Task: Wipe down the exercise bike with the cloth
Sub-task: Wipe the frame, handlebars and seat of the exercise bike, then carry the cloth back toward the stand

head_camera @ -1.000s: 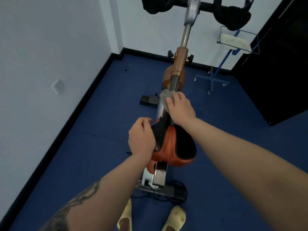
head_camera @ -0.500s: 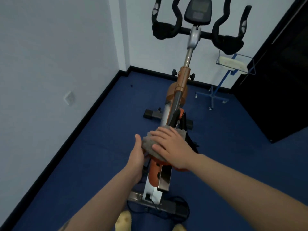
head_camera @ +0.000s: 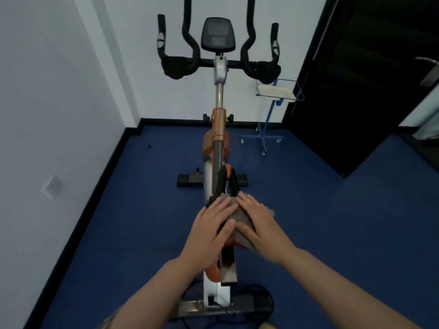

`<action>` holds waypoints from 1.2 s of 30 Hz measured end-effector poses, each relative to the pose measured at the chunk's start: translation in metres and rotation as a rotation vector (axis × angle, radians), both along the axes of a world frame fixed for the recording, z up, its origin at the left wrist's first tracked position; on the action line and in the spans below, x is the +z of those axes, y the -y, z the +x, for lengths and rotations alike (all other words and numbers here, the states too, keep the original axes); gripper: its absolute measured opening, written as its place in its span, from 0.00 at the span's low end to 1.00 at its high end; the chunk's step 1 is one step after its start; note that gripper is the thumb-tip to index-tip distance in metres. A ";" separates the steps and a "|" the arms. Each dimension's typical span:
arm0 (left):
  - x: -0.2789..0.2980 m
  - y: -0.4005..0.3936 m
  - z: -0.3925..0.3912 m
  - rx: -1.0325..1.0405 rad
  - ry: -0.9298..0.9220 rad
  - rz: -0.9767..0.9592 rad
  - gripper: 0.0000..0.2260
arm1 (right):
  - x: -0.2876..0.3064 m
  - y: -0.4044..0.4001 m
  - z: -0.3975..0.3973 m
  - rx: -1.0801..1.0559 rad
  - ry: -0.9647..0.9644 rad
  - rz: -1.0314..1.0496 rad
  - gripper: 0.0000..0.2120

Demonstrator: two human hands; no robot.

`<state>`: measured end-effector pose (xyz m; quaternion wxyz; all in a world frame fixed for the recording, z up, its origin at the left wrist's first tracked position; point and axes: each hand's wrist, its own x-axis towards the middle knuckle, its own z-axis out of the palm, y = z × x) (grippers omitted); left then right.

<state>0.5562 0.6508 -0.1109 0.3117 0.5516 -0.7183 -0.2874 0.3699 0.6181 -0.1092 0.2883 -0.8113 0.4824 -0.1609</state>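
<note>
The orange and black exercise bike (head_camera: 218, 129) stands in front of me, with black handlebars and a console (head_camera: 218, 34) at the top. Its saddle (head_camera: 225, 179) lies mostly hidden under my hands. A grey cloth (head_camera: 240, 217) is spread over the saddle. My right hand (head_camera: 257, 224) presses flat on the cloth with straight fingers. My left hand (head_camera: 211, 231) lies flat beside it on the saddle's left side, its fingertips touching the cloth's edge.
A white wall runs close along the left. A blue wire stand (head_camera: 273, 110) with a white pad is at the back right, next to a dark door (head_camera: 356, 79). The bike's rear base bar and a black cable (head_camera: 256, 302) lie near my feet on blue carpet.
The view has tilted up, showing the whole handlebar. My right hand drew the cloth back from the saddle's nose onto its top. My left hand opened and laid flat beside it.
</note>
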 end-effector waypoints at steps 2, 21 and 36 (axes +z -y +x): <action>-0.003 0.005 0.007 -0.065 0.116 -0.014 0.19 | 0.000 -0.006 -0.001 -0.067 0.045 0.022 0.33; -0.007 0.005 0.000 0.057 0.010 -0.062 0.13 | -0.004 -0.060 -0.017 -0.335 -0.027 -0.192 0.15; 0.041 -0.011 -0.190 -0.210 -0.155 0.092 0.22 | 0.063 -0.053 -0.217 -0.128 -0.065 -0.113 0.06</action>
